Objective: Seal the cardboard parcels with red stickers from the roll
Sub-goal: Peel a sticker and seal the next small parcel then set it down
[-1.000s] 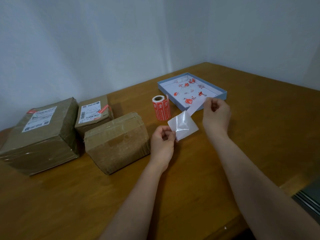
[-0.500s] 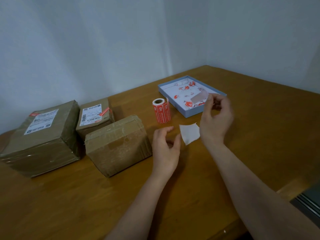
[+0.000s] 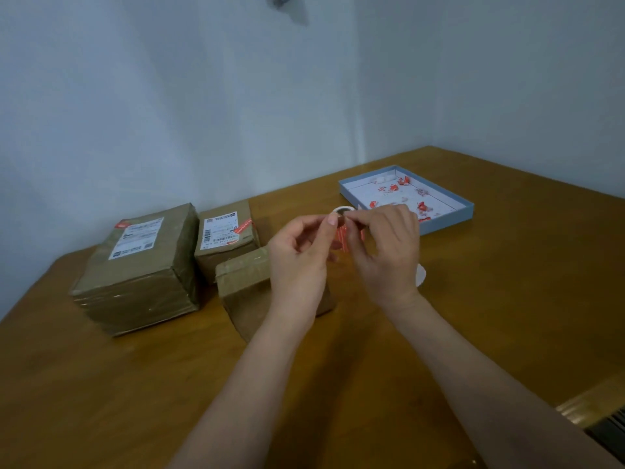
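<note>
Three brown cardboard parcels stand at the left: a large one (image 3: pixel 142 265) and a small one (image 3: pixel 226 242), each with a white label and a red sticker, and a plain one (image 3: pixel 243 292) in front, partly behind my left hand (image 3: pixel 301 262). The red sticker roll (image 3: pixel 342 236) stands upright behind my hands, mostly hidden. My right hand (image 3: pixel 385 252) and my left hand meet fingertip to fingertip in front of the roll's top, pinching a small peeled sticker (image 3: pixel 339 221) that is blurred.
A shallow blue tray (image 3: pixel 468 211) holding several crumpled red and white scraps sits at the back right. A white backing paper (image 3: pixel 421 275) lies on the wooden table (image 3: pixel 507 299), half hidden by my right wrist. Walls close off the back.
My left hand let the white backing paper drop onto the table, then rose to meet my right hand, which holds the peeled sticker. The camera tilted up.
</note>
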